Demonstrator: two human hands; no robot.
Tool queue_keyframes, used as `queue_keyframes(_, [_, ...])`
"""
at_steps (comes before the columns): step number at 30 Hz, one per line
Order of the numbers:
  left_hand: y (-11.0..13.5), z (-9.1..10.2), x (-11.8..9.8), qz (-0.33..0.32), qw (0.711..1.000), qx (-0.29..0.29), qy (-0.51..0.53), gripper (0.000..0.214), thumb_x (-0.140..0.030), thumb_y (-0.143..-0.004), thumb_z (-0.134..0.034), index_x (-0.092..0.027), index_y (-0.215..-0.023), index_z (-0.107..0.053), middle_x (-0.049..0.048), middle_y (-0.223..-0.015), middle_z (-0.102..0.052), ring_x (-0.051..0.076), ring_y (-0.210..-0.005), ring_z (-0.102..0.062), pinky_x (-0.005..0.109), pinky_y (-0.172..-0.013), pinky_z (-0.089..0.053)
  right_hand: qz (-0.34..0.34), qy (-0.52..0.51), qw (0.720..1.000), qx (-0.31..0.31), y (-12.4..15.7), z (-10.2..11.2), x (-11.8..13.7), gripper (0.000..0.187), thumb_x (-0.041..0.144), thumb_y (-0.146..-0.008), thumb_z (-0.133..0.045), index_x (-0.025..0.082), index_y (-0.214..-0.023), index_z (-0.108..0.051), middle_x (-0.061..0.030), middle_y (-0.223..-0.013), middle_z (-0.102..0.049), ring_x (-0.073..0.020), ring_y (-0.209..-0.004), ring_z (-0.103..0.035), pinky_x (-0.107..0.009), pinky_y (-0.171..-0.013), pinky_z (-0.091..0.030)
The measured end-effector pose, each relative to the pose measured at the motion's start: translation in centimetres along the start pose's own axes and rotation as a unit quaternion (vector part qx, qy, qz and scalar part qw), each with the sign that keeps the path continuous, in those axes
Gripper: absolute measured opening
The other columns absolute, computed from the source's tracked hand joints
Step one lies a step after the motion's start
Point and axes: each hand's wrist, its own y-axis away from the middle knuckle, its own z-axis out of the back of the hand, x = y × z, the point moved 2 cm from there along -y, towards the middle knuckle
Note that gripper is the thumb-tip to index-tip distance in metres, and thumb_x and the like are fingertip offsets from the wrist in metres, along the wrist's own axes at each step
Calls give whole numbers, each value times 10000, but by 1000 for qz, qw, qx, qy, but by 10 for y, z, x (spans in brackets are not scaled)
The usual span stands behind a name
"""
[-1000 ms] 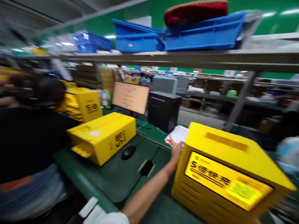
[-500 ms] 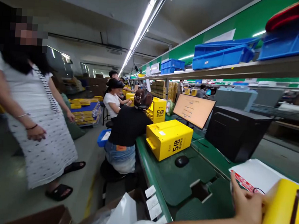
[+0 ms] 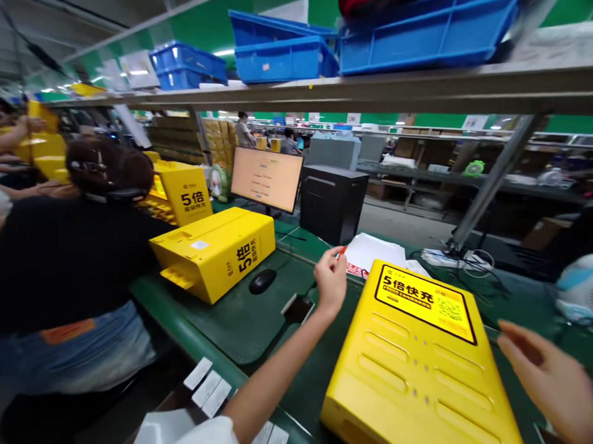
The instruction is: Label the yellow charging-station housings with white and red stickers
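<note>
A big yellow box (image 3: 418,367) with a black label lies flat on the green bench (image 3: 241,325) in front of me. My left hand (image 3: 330,277) is raised just left of the box's far corner, fingers pinched on a small red-tipped thing near a stack of white sheets (image 3: 374,252). My right hand (image 3: 551,381) hovers open at the box's right side, fingers stretched and slightly blurred, holding nothing.
A second yellow box (image 3: 215,251), a black mouse (image 3: 262,281), a monitor (image 3: 266,179) and a black case (image 3: 332,203) stand further along the bench. A seated person in black (image 3: 70,256) works at the left. Blue bins (image 3: 285,56) sit on the overhead shelf.
The yellow box, upright a second ago, now lies flat on the bench. My left hand has left its side and lifted a small red-tipped thing. My right hand has come into view.
</note>
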Motion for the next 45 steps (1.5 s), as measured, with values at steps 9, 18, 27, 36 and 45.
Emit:
queue_keyframes(9, [45, 18, -112, 101, 956, 274, 14, 305, -298, -815, -679, -121, -1049, -761, -91, -532, -371, 42, -429, -254, 200, -414, -162, 182, -240, 943, 141, -47, -40, 181, 252, 330, -937, -707, 194, -1130, -796, -49, -1062, -783, -247, -891, -736, -371, -801, -574])
queue_keyframes(18, [30, 36, -81, 73, 981, 176, -28, 434, -294, -812, -744, -190, -1233, -739, -24, -760, -637, 82, -655, -534, 172, -529, -375, 74, -220, 973, -5, -34, -16, 151, 63, 242, -889, -768, 226, -874, -827, 5, -836, -779, -194, -698, -735, -279, -638, -562])
queue_keyframes(27, [27, 33, -12, 167, 961, 216, 29, 319, -295, -714, -855, -126, -951, -725, 55, -902, -735, 122, -758, -675, 205, -665, -476, -70, -239, 968, -33, -27, -1, 115, 143, 349, -795, -852, 225, -866, -841, -22, -785, -770, -220, -714, -753, -244, -609, -582])
queue_keyframes(36, [27, 34, -25, 207, 948, 231, 77, 301, -281, -730, -837, -119, -970, -755, 112, -953, -755, 146, -828, -700, 257, -771, -540, -99, -238, 965, -44, -19, 0, 110, 170, 372, -788, -839, 225, -874, -840, -17, -801, -771, -214, -707, -751, -237, -604, -590])
queue_keyframes(45, [24, 8, -25, 136, 965, 219, 38, 291, -310, -658, -857, -147, -841, -700, -10, -751, -668, 81, -681, -582, 204, -681, -443, -159, -253, 952, -63, -1, 14, 95, 191, 365, -771, -879, 220, -888, -838, -33, -787, -760, -195, -691, -731, -218, -612, -602])
